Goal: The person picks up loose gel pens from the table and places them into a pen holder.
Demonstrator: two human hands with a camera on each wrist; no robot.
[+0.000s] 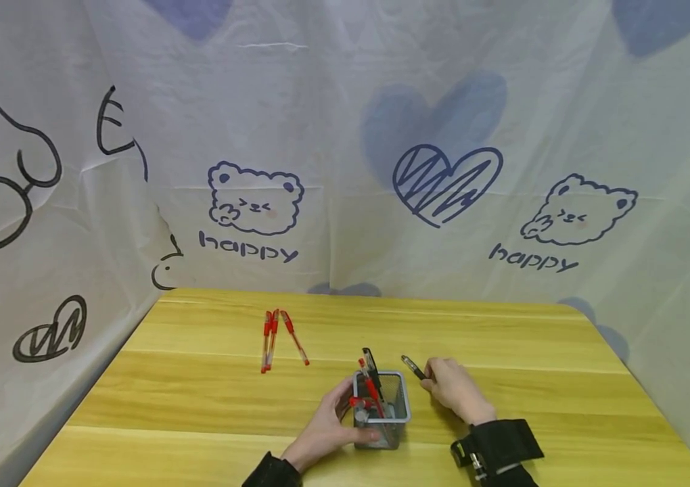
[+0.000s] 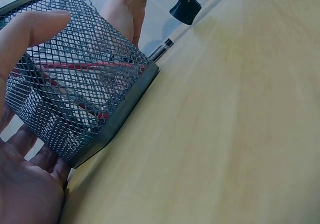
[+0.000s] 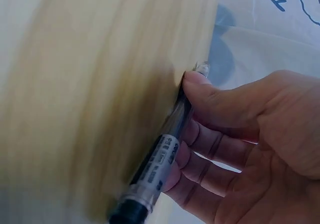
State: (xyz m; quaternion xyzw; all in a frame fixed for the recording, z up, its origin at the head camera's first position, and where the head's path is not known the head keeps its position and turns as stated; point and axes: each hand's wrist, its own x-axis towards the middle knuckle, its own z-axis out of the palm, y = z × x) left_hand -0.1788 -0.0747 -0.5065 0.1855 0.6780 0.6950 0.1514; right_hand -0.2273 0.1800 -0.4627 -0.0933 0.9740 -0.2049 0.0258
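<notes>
Right hand (image 1: 456, 389) — thumb and fingertips closed in a pinch on one black pen (image 1: 413, 367). Left hand (image 1: 329, 427) — thumb and fingers bent around the mesh holder (image 1: 389, 436), upright on the table (image 1: 540, 352). Handling, as judged: pinch firm, pen's free end kept clear of the rim, holder steadied low. Pen: clear barrel, white label with dark print, dark end; located between holder and the table's right edge; contact with the tabletop cannot be told.
</notes>
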